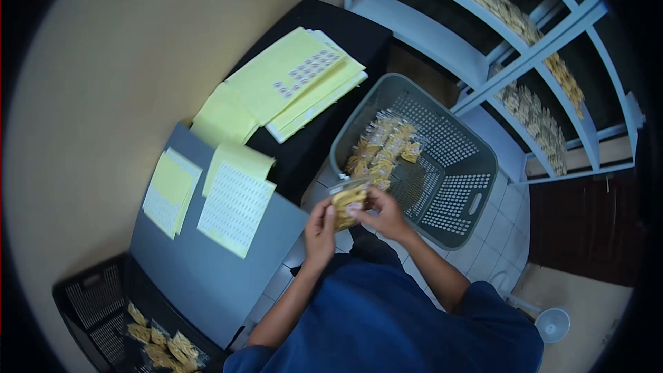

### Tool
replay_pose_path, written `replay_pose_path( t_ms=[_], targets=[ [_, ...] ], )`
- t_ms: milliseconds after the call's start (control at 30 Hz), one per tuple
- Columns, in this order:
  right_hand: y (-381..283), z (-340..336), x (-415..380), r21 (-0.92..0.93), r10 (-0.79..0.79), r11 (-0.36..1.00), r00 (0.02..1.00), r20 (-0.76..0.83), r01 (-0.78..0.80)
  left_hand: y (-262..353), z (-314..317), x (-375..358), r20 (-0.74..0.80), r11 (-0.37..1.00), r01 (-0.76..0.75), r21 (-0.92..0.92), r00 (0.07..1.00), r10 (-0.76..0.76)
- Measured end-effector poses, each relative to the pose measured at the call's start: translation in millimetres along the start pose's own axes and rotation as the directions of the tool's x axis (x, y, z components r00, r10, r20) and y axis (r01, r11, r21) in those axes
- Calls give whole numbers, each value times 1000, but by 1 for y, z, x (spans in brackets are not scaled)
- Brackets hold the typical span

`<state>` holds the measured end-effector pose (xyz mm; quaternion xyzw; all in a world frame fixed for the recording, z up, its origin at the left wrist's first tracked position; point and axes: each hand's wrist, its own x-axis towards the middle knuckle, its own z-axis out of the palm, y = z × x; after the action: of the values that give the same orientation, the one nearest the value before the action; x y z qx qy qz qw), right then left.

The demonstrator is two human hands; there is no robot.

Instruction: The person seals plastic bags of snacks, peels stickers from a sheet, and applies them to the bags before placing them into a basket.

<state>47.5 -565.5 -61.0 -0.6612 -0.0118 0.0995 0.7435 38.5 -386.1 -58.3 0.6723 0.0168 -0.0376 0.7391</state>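
Between my two hands is a clear plastic bag of yellow snack chips [343, 211] with a small round label on its front. The fingers of my left hand [320, 231] grip the bag's left side. My right hand [384, 215] holds the right side, its thumb on or beside the label. Just beyond the bag stands a large grey-green plastic basket [480, 159], with several similar snack bags [382, 144] lined up along its left part. To the left, sheets of small labels [237, 199] lie on a grey table [228, 283].
Yellow label sheets [276, 83] are piled on a black surface [297, 21]. A black crate [93, 297] at the lower left holds more snack bags [166, 345]. White shelves [428, 27] with packed goods rise at the upper right. A white bowl-shaped object [553, 324] is at the lower right.
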Motion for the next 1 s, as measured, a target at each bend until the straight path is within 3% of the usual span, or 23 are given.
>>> replay_pose_path(
  t_ms=[33, 100, 133, 200, 300, 367, 400, 500, 633, 667, 767, 800, 900, 1000],
  targets=[
    [9, -32, 3, 50, 18, 999, 998, -67, -15, 3, 25, 15, 63, 989, -84, 124, 995, 77],
    [31, -100, 12, 182, 106, 982, 958, -267, -58, 12, 67, 45, 89, 969, -65, 239, 995, 44],
    [45, -131, 18, 171, 104, 985, 900, -423, -33, 10, 81, 61, 103, 953, -58, 297, 994, 28],
    [126, -209, 22, 187, 179, 979, 788, -590, -83, -4, 93, 87, 229, 874, -101, 476, 973, -13],
    [258, -303, 18, 10, 360, 855, 581, -729, -518, -31, 98, 112, 349, 699, -187, 690, 932, -96],
    [299, -323, 32, -112, 346, 775, 566, -748, -622, -50, 95, 115, 400, 552, -271, 789, 907, -128],
    [319, -329, 36, -170, 343, 722, 560, -754, -671, -61, 93, 115, 410, 543, -274, 794, 900, -146],
    [378, -339, 64, 70, 369, 864, 534, -761, -498, -79, 91, 113, 433, 489, -268, 830, 863, -262],
    [431, -340, 92, 12, 141, 968, 499, -855, -252, -86, 98, 115, 424, 456, -257, 852, 850, -312],
    [441, -341, 94, -86, 50, 965, 497, -866, -248, -86, 101, 117, 417, 464, -246, 851, 854, -313],
    [439, -337, 98, 113, 161, 979, 310, -937, -169, -85, 104, 119, 388, 483, -205, 851, 865, -317],
    [424, -333, 102, 135, 185, 972, 274, -944, -193, -86, 104, 120, 388, 491, -201, 848, 866, -315],
    [473, -350, 89, 26, 94, 977, 320, -943, -211, -86, 101, 117, 392, 529, -194, 826, 872, -292],
    [446, -352, 82, -196, 3, 873, 408, -913, -446, -87, 95, 116, 390, 580, -199, 790, 893, -224]
  ],
)
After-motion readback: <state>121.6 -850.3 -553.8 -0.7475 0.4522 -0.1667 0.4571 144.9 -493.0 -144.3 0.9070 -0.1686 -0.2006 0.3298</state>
